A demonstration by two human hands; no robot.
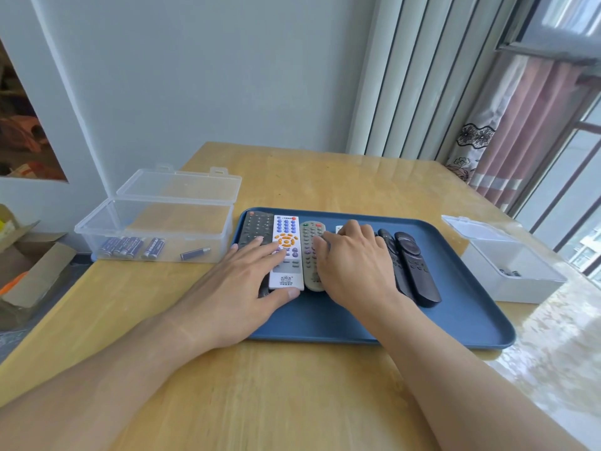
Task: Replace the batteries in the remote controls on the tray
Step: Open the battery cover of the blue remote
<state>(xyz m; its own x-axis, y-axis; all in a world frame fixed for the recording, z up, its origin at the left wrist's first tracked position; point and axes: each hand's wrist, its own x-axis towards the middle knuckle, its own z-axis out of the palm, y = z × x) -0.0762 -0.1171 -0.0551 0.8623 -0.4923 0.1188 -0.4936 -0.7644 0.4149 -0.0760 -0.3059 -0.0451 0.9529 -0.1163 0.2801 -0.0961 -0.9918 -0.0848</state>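
Bare-skinned left hand (242,281) is lying flat across the remotes, fingers straight and released, fingertips resting on the white remote (286,252) and the dark remote (257,227) beside it, thumb touching the white remote's near end. Right hand (353,265) is arching over the middle of the row, fingers bent down onto the grey remote (311,255); I'm reading it as pressing, but I cannot tell whether that grip is actually grasping anything. A small white item (339,228) is peeking out past its knuckles, mostly hidden.

All remotes are lying side by side, face up, on the blue tray (455,314): dark one far left, then white, then grey, then two slim black remotes (413,265) at the right, touching each other.

Tray is sitting on the wooden bench (292,385). Left of it, just beside, a clear plastic box (156,222) is standing with its lid open; several blue batteries (130,247) are lying inside along the near wall. Right of the tray, a smaller clear box (514,268) is also standing open with a few dark items in it, too small to identify.
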